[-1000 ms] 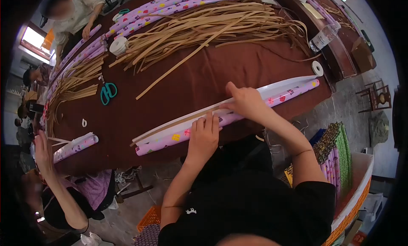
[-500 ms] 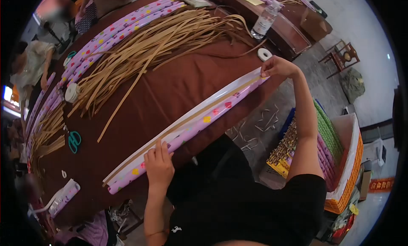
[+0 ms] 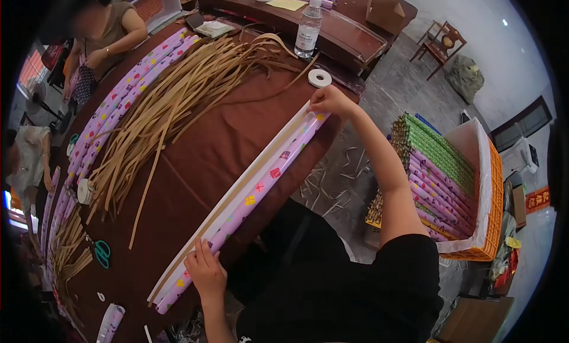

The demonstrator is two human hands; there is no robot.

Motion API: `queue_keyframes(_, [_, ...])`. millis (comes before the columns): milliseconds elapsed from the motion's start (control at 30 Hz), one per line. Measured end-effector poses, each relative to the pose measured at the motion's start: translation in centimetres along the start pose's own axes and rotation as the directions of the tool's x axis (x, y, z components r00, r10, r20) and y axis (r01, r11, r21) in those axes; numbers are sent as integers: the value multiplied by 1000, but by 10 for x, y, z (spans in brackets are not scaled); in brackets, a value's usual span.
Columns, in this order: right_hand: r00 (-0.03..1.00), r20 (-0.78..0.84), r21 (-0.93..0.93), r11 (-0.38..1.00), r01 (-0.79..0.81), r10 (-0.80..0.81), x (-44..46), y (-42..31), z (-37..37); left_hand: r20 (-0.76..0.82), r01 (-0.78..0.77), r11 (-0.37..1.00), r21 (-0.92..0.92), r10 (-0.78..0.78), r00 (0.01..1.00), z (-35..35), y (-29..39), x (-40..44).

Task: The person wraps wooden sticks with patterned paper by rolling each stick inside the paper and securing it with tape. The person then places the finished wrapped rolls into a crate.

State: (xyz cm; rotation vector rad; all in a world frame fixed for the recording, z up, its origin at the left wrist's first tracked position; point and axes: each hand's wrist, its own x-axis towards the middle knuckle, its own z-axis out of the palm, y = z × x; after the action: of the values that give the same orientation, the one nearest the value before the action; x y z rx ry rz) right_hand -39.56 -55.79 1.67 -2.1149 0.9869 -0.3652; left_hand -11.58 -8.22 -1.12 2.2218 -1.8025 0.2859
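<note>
A lilac wrapping-paper roll [image 3: 261,192] with a colourful gift pattern lies slantwise along the near table edge. Its white inner side [image 3: 252,165] shows along the left, and a flat brown strip [image 3: 228,210] runs lengthwise on it. My right hand [image 3: 331,101] pinches the paper at the far end, by the strip's end; the fingertips partly hide what is gripped. Toward the near end, my left hand [image 3: 205,273] rests on the roll with fingers stretched out, fingertips close to the strip.
Many loose brown strips [image 3: 172,100] and more lilac rolls [image 3: 127,94] cover the table's far side. A tape roll [image 3: 320,78], water bottle [image 3: 307,32] and teal scissors [image 3: 102,254] lie around. An orange basket [image 3: 493,195] of rolls stands right. Two people sit across.
The view has turned, so the table appears shifted left and the roll steeper. Less of the white inner side shows beside the strip. Both hands keep about the same places on the roll.
</note>
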Motion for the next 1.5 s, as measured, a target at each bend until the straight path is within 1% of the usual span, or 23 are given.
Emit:
queue_keyframes(133, [999,-36,-30,999,-24,23,5,-2,6,5,1,1000,3,-1,1000,-1,0,0])
queue_keyframes(200, [999,-41,-139,990,23,-29,10,-1,8,0,6,1000,-6,-6,1000,0,0,0])
queue_keyframes(233, [999,-42,-140,990,24,-31,11,1,8,-2,5,1000,-6,-5,1000,0,0,0])
queue_keyframes(333, [999,-33,-171,985,-19,13,11,-3,9,-8,6,1000,-17,-6,1000,-1,1,0])
queue_keyframes(433, [999,-45,-212,977,20,-30,10,-6,9,-8,9,1000,-19,-9,1000,-1,2,1])
queue_keyframes(533, [998,-57,-213,976,-38,26,9,-9,12,-2,13,1000,-21,-13,1000,1,1,0])
queue_keyframes(600, [998,-54,-252,968,-3,-11,13,-6,15,-2,12,1000,-12,-12,1000,1,0,-1])
queue_keyframes(633, [998,-55,-252,968,-4,-10,14,-4,15,-2,10,1000,-12,-10,1000,1,0,-1])
queue_keyframes(700, [999,-41,-321,947,-11,-3,13,-7,15,0,19,1000,-16,-19,1000,1,1,-1])
queue_keyframes(900, [999,-26,-367,930,21,-32,15,-3,16,0,18,1000,-12,-18,1000,1,1,-2])
queue_keyframes(1033, [997,-62,-433,901,22,-54,10,-10,17,5,13,1000,-5,-13,1000,-2,2,0])
queue_keyframes(1067, [978,-207,-474,876,-93,-8,5,-19,16,10,19,1000,-21,-19,1000,-2,2,0])
queue_keyframes(1100, [936,-350,-494,844,-211,29,2,-24,15,14,25,999,-36,-25,1000,-3,3,0])
queue_keyframes(1133, [922,-378,-400,882,-249,89,8,-7,15,8,19,999,-28,-19,1000,-4,2,0])
queue_keyframes(1167, [919,-385,-394,886,-247,85,9,10,17,12,16,999,-35,-15,1000,-4,2,1])
queue_keyframes(1200, [904,-404,-190,953,-235,142,10,27,18,16,14,999,-41,-13,1000,-5,3,1])
queue_keyframes(1233, [890,-410,22,978,-209,200,12,37,18,10,14,999,-30,-14,1000,-5,3,-1])
queue_keyframes(1300, [857,-466,12,970,-243,220,11,35,23,2,22,1000,-15,-21,1000,-7,5,0])
queue_keyframes(1367, [819,-531,35,972,-234,217,11,36,27,-4,36,999,-33,-36,999,-4,5,-2])
queue_keyframes(1400, [756,-625,160,980,-122,196,9,37,32,11,49,998,-45,-48,999,-5,5,-3])
queue_keyframes(1433, [627,-764,153,987,-57,155,11,39,36,9,50,997,-63,-50,999,-9,7,-1])
queue_keyframes(1467, [395,-918,14,997,80,-19,10,28,41,-13,42,998,-48,-42,999,-8,6,0])
queue_keyframes(1500, [342,-930,-106,989,103,-135,-4,-5,49,-5,79,988,-133,-80,997,-7,6,-2])
